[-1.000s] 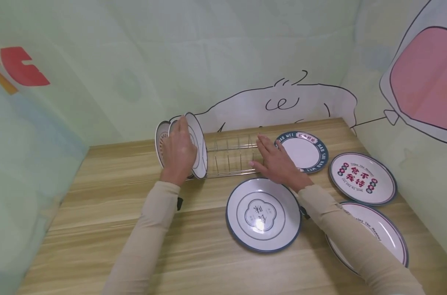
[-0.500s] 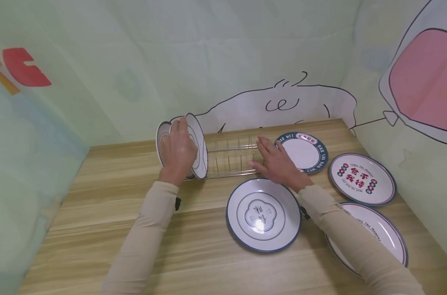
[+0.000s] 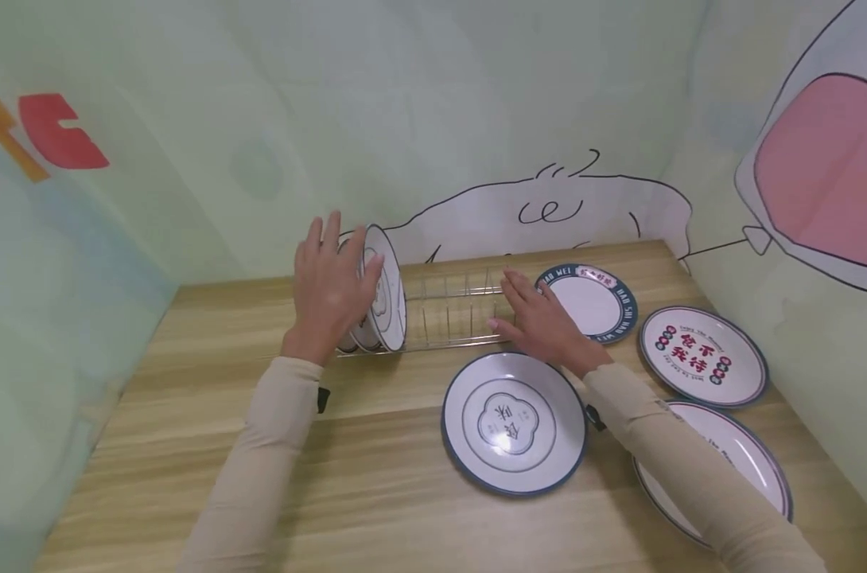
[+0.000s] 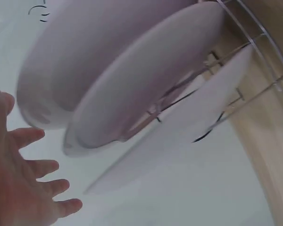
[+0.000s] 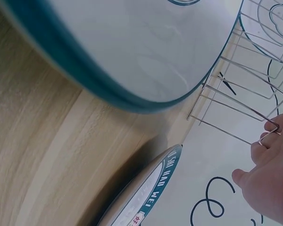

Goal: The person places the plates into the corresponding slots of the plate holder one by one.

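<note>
My left hand [image 3: 326, 286] is raised beside the plates at the left end of a wire dish rack [image 3: 451, 344], its fingers spread and holding nothing. Three plates stand on edge there, leaning; the rightmost plate [image 3: 385, 296] shows its face in the head view. In the left wrist view the fingers are apart from the middle plate [image 4: 146, 80] and the outermost plate [image 4: 174, 136]. My right hand [image 3: 546, 325] rests at the rack's right end, fingers extended in the head view. Its fingertips touch the end wires [image 5: 247, 141] in the right wrist view.
Flat on the wooden table [image 3: 211, 446] lie a blue-rimmed plate [image 3: 476, 446] in front of the rack, a teal-bordered plate [image 3: 591, 306] to its right, a plate with red characters [image 3: 701, 358], and another plate [image 3: 752, 458] partly under the right forearm. A printed cloth backdrop [image 3: 333, 119] stands behind.
My left hand has let go of the plate in the rack and moved left, its fingers opening out. The plates stay standing. The right hand remains at the rack's end.
</note>
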Demonstrator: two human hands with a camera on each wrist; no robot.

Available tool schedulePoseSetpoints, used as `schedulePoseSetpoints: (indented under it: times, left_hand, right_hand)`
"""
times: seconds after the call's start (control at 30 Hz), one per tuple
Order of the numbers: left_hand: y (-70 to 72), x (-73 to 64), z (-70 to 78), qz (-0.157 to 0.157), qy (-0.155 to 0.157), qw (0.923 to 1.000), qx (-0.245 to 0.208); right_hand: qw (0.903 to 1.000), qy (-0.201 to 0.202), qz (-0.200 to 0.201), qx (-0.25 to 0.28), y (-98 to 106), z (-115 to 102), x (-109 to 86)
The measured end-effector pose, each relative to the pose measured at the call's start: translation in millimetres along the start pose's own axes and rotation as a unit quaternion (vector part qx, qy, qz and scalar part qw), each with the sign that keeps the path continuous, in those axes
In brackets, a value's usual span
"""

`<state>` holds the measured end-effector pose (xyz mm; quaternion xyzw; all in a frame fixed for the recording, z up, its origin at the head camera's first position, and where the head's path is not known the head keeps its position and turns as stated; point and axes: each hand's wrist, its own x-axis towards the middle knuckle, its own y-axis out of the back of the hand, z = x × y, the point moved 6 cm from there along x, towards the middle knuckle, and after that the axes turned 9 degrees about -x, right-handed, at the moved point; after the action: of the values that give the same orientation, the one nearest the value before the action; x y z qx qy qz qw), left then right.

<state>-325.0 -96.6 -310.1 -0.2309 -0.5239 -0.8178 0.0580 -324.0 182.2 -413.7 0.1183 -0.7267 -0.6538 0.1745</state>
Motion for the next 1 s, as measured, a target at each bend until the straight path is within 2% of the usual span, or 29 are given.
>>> schedulePoseSetpoints:
  times: [0.07,0.17,0.33,0.43,0.77,1.0]
  left_hand:
    - [-9.1,-3.1,-8.2,-0.038,0.009,0.9992,0.001]
    - [-16.6,-7.1,-17.3,-0.052,0.003,0.9985,-0.014]
    - [-20.9,-8.2,-23.5,-0.04,-0.036,0.9981,-0.03]
    - [-24.6,-8.4,-26.2,-0.04,-0.048,0.9974,-0.037]
    - [-28.6,-7.1,-26.7,-0.035,-0.054,0.9964,-0.054]
    - [-25.2,-4.9,-26.0,-0.022,-0.06,0.9965,-0.054]
  right_hand:
    - [1.0,0.004,-0.002,0.006,-1.3,-1.4,-1.2]
    - [0.9999,0.011,0.002,0.003,-2.4,-3.3,-1.7]
    - [0.9999,0.011,0.007,-0.01,-2.5,-3.6,-1.7]
    - [0.9999,0.007,0.001,-0.012,-3.3,-2.8,-2.1]
    - [1.0,-0.001,-0.002,-0.008,0.5,-0.5,-3.8]
    - [0.9997,-0.003,0.004,0.024,7.0,-3.3,-8.6]
